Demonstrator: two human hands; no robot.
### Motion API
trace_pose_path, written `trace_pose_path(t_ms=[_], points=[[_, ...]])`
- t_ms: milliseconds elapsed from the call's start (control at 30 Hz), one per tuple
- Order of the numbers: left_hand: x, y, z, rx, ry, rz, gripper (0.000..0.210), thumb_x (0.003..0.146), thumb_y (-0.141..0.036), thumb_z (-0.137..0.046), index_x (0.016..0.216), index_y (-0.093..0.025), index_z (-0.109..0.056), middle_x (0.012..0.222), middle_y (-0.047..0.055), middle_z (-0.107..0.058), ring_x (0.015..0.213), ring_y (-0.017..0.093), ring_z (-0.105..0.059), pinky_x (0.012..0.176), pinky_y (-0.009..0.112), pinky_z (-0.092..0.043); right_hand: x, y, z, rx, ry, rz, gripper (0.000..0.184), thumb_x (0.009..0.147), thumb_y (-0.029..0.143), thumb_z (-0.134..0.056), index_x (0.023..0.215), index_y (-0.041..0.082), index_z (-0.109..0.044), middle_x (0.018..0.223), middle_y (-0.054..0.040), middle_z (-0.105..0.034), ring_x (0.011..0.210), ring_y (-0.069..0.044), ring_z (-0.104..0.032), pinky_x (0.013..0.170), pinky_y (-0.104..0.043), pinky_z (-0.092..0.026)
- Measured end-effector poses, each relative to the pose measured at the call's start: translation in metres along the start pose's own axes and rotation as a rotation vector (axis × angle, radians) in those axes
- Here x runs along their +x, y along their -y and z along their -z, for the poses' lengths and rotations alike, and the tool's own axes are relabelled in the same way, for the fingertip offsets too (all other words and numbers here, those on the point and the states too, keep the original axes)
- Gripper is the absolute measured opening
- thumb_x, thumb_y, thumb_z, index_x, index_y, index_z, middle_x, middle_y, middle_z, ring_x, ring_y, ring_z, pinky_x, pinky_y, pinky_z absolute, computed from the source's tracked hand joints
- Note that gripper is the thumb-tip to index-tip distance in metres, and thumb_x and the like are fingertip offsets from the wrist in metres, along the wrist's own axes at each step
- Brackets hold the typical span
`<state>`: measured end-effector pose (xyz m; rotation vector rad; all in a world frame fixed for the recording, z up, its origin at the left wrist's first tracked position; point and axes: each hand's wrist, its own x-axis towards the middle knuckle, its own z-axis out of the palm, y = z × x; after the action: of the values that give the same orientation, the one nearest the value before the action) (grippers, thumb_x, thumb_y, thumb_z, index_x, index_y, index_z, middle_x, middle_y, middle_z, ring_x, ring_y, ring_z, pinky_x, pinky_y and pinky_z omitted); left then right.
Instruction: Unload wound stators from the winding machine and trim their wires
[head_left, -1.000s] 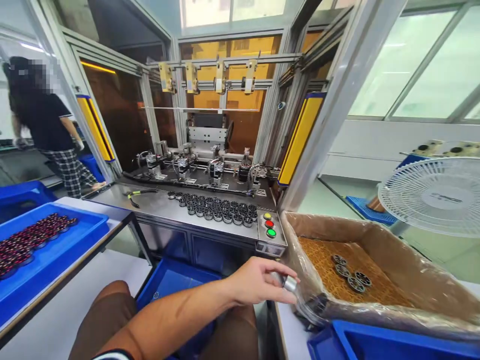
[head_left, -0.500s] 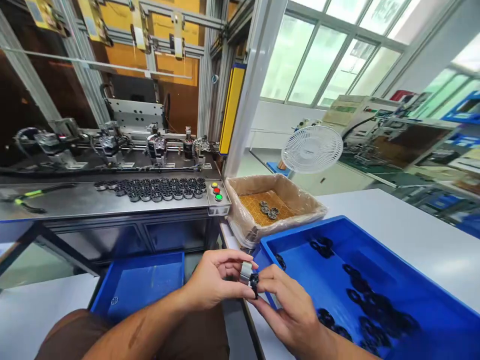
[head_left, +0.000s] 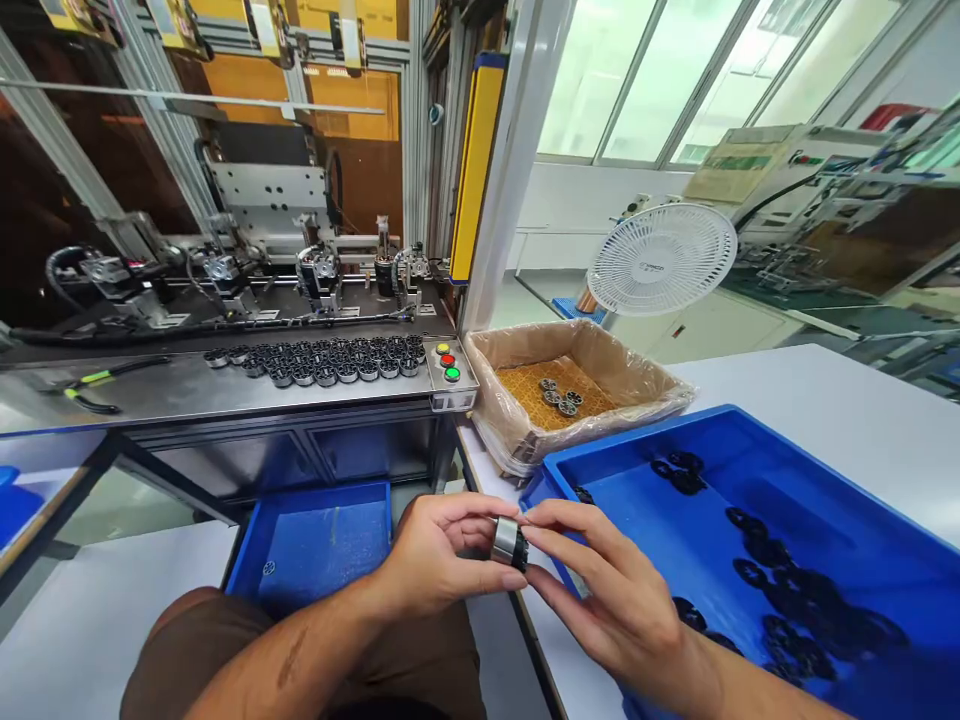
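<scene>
In front of my lap, my left hand (head_left: 442,560) grips a silver metal ring (head_left: 505,541) between thumb and fingers. A black toothed part (head_left: 520,549) sits against the ring's right side. Pressed to that black part are the fingertips of my right hand (head_left: 607,580), its thumb below. How deep the two parts sit in one another is hidden by my fingers. Several black spoked parts (head_left: 795,590) lie in the large blue bin (head_left: 675,425) beside my right hand.
A plastic-lined box (head_left: 495,400) holds several ring parts. Assembled rings (head_left: 337,360) stand in rows on the machine's metal ledge, near a button box (head_left: 454,385) and cable-like tool (head_left: 94,385). A lower blue bin (head_left: 315,530) holds one small part. A white fan (head_left: 660,260) stands behind.
The silver ring and black part now sit flush side by side, turned slightly. My right fingers have straightened somewhat against the black part. The view has shifted, so the surroundings appear moved.
</scene>
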<state>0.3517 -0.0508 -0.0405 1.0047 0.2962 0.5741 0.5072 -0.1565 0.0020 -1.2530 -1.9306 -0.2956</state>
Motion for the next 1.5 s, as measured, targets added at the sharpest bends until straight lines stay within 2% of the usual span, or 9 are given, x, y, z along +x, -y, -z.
trace_pose_path(t_ms=[400, 567, 700, 833, 1067, 1167, 1333, 1433, 1500], points=[[-0.001, 0.003, 0.002, -0.036, -0.034, 0.140, 0.058, 0.038, -0.017, -0.097, 0.093, -0.014, -0.078, 0.081, 0.007, -0.079, 0.072, 0.020, -0.074, 0.068, 0.027, -0.061, -0.007, -0.009, -0.002, -0.037, 0.002, 0.185, 0.024, 0.091, 0.007, -0.055, 0.114, 0.009, -0.059, 0.092, -0.0123, -0.068, 0.090, -0.019, -0.067, 0.076, -0.031, -0.060], [-0.004, 0.007, -0.001, 0.045, -0.002, 0.098, 0.052, 0.052, -0.025, -0.093, 0.101, -0.019, -0.077, 0.090, 0.008, -0.079, 0.082, 0.022, -0.074, 0.074, 0.028, -0.060, -0.007, -0.005, -0.002, -0.026, 0.038, 0.175, 0.018, 0.092, 0.011, -0.056, 0.109, 0.008, -0.060, 0.093, -0.0128, -0.069, 0.087, -0.019, -0.066, 0.076, -0.031, -0.059], [-0.003, 0.002, -0.002, 0.198, 0.008, -0.012, 0.041, 0.074, -0.034, -0.080, 0.114, -0.023, -0.073, 0.117, 0.009, -0.071, 0.094, 0.021, -0.071, 0.083, 0.027, -0.057, 0.003, -0.040, 0.013, -0.147, 0.337, -0.324, 0.023, 0.090, 0.032, -0.065, 0.106, 0.016, -0.064, 0.104, -0.0098, -0.070, 0.098, -0.019, -0.065, 0.088, -0.032, -0.055], [0.004, -0.001, 0.012, 0.343, -0.044, -0.005, 0.037, 0.083, -0.037, -0.071, 0.116, -0.021, -0.072, 0.115, 0.011, -0.070, 0.086, 0.019, -0.069, 0.078, 0.028, -0.056, -0.003, -0.107, 0.034, -0.385, 0.516, -0.856, 0.020, 0.096, 0.027, -0.056, 0.108, 0.013, -0.063, 0.106, -0.0100, -0.067, 0.096, -0.020, -0.065, 0.087, -0.040, -0.055], [0.004, 0.004, 0.016, 0.370, -0.110, -0.078, 0.040, 0.067, -0.036, -0.084, 0.102, -0.019, -0.075, 0.094, 0.006, -0.068, 0.081, 0.016, -0.062, 0.073, 0.024, -0.051, -0.041, -0.146, 0.008, -0.406, 0.859, -1.181, 0.031, 0.093, 0.034, -0.062, 0.117, 0.015, -0.060, 0.114, -0.0075, -0.064, 0.095, -0.020, -0.065, 0.079, -0.038, -0.057], [-0.004, -0.001, 0.011, 0.467, -0.086, -0.172, 0.039, 0.067, -0.032, -0.084, 0.104, -0.023, -0.076, 0.093, 0.005, -0.066, 0.087, 0.018, -0.061, 0.075, 0.024, -0.050, -0.040, -0.146, 0.007, -0.460, 0.882, -1.170, 0.030, 0.093, 0.034, -0.063, 0.117, 0.015, -0.060, 0.114, -0.0079, -0.064, 0.095, -0.020, -0.065, 0.080, -0.037, -0.057], [-0.015, -0.015, 0.014, 0.614, -0.052, -0.234, 0.043, 0.074, -0.032, -0.080, 0.116, -0.026, -0.072, 0.110, 0.008, -0.071, 0.093, 0.020, -0.063, 0.085, 0.027, -0.049, -0.015, -0.136, 0.043, -0.621, 0.782, -0.996, 0.011, 0.088, 0.022, -0.066, 0.091, 0.011, -0.068, 0.089, -0.0087, -0.069, 0.080, -0.022, -0.068, 0.070, -0.037, -0.057], [-0.015, -0.020, 0.013, 0.606, -0.031, -0.211, 0.041, 0.075, -0.033, -0.078, 0.115, -0.023, -0.073, 0.113, 0.010, -0.071, 0.096, 0.021, -0.063, 0.087, 0.028, -0.048, 0.001, -0.101, 0.052, -0.659, 0.537, -0.759, 0.014, 0.090, 0.019, -0.056, 0.094, 0.014, -0.069, 0.095, -0.0148, -0.071, 0.090, -0.030, -0.069, 0.078, -0.044, -0.057], [-0.013, -0.019, 0.010, 0.484, -0.010, -0.161, 0.042, 0.075, -0.033, -0.079, 0.114, -0.020, -0.073, 0.110, 0.010, -0.071, 0.093, 0.020, -0.064, 0.085, 0.028, -0.049, 0.006, -0.064, 0.047, -0.478, 0.237, -0.480, 0.014, 0.092, 0.024, -0.056, 0.101, 0.019, -0.066, 0.097, -0.0106, -0.072, 0.088, -0.026, -0.070, 0.079, -0.041, -0.058]])
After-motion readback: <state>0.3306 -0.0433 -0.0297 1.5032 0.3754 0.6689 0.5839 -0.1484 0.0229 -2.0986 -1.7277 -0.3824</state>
